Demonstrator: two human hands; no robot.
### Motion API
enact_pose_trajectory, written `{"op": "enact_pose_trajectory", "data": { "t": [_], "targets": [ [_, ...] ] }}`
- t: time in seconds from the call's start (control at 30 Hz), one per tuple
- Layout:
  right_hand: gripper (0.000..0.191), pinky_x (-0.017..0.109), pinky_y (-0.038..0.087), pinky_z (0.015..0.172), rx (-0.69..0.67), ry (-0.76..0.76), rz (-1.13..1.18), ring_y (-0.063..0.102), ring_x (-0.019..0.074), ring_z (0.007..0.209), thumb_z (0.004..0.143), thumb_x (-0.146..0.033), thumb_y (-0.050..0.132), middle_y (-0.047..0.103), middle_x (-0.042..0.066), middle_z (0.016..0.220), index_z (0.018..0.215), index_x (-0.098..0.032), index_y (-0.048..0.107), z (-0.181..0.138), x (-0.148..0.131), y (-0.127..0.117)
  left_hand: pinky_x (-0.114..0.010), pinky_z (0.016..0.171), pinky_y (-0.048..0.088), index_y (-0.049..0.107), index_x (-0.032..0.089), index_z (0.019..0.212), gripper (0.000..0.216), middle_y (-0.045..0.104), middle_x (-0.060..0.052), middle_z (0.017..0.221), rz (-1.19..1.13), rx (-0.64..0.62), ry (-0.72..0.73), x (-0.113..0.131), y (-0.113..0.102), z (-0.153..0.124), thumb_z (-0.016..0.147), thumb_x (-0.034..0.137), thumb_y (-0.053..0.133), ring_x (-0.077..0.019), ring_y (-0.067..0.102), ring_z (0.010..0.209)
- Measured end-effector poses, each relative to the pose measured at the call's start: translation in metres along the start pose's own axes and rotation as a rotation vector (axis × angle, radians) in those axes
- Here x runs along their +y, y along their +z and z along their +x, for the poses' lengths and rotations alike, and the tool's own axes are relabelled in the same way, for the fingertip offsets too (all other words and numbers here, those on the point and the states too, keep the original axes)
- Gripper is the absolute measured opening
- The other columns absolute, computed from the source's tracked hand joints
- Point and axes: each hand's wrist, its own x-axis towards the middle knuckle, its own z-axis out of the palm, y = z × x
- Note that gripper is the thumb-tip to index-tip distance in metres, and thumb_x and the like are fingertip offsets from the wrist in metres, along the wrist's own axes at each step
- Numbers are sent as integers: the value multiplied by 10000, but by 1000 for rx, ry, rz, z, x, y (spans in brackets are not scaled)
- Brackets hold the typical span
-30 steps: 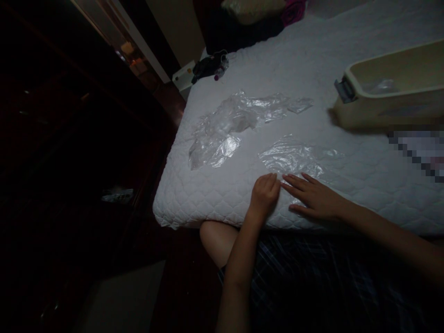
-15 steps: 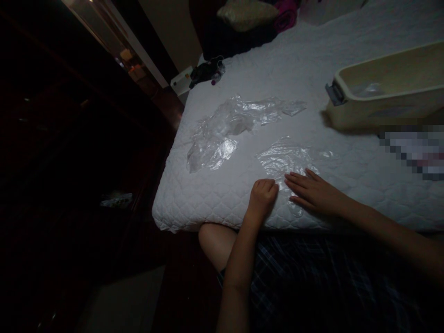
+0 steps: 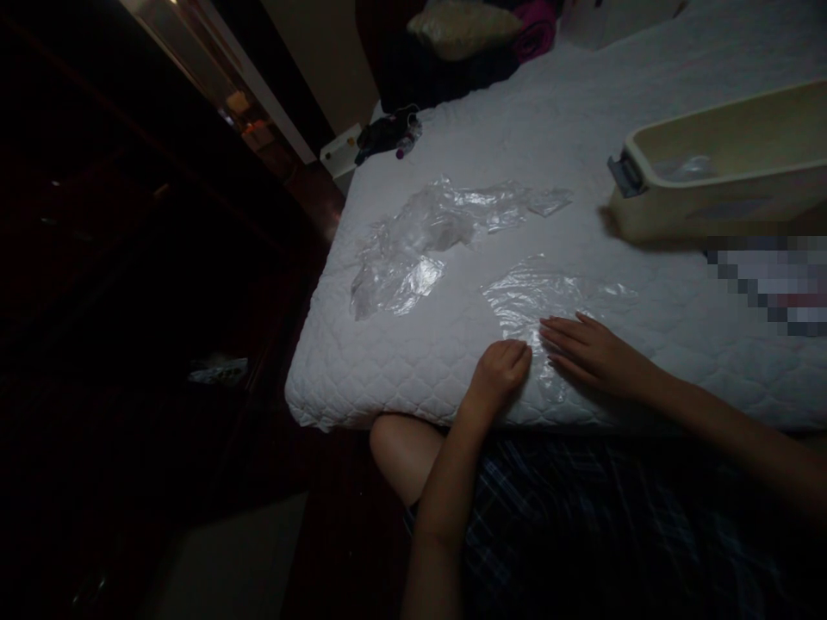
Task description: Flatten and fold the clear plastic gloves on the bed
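A thin, clear plastic bag (image 3: 539, 293) lies spread and wrinkled near the front edge of the bed. My left hand (image 3: 500, 375) is closed at the bag's near left edge, fingers curled over the film; the pinch itself is hidden under them. Flat on the bag, just to the right, rests my right hand (image 3: 598, 355) with its fingers stretched out. The two hands almost touch. Farther back and to the left is a crumpled heap of clear plastic bags (image 3: 426, 228), which neither hand touches.
A cream plastic bin (image 3: 659, 215) with a grey handle stands at right, clear plastic inside. By it lies a blurred-out item (image 3: 775, 280). The white quilted bed (image 3: 381, 362) ends in front of my knees. Dark items (image 3: 381, 136) and a pillow (image 3: 462, 30) are at the back.
Both hands have slid slightly to the right over the plastic bag, the left one coming closer to the right. The bin and the heap of bags have stayed put.
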Motion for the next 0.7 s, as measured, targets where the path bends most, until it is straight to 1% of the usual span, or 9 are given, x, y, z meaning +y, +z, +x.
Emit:
{"op": "enact_pose_trajectory", "data": {
  "t": [0.1,0.2,0.3,0.4,0.5,0.7],
  "targets": [
    [384,531,364,1038,44,-8,-4,549,249,1179,913,-257,445,605,121,1263,1283,-198,534,-1,2,-2,-320,870,507,624,114,996,216,674,-90,1005,19,-6,14,-1,5,1,949,158,418,-171,626,947],
    [378,518,381,1021,53,-78,-23,583,235,1119,897,-211,453,634,119,1212,1261,-196,551,-1,2,-6,-319,863,504,626,115,980,214,672,-81,998,40,0,16,-3,6,1,951,173,422,-171,617,937],
    [388,500,399,1001,23,-163,-46,591,227,1099,874,-168,453,643,124,1187,1246,-192,559,-5,-1,-9,-324,856,502,623,116,985,212,667,-89,1003,47,-16,9,-3,4,1,950,184,426,-174,613,937],
    [432,503,392,1000,-24,-217,-38,578,227,1124,855,-128,436,631,128,1211,1268,-193,544,-13,-6,-9,-331,863,500,615,110,1002,197,663,-103,1015,34,-34,1,-3,2,0,939,182,443,-179,610,958],
    [437,503,382,1007,-31,-224,-25,574,217,1135,871,-126,420,625,116,1233,1284,-215,531,-23,-7,-5,-338,868,499,611,103,1009,187,658,-113,1020,13,-38,-6,-3,1,0,922,177,462,-187,606,975],
    [375,471,420,971,34,-217,-40,618,193,1049,925,-144,352,666,90,1161,1219,-227,569,-27,1,3,-343,880,497,607,102,1010,189,652,-118,1021,-7,-35,-13,-3,2,0,906,170,465,-193,600,999]
  ]
}}
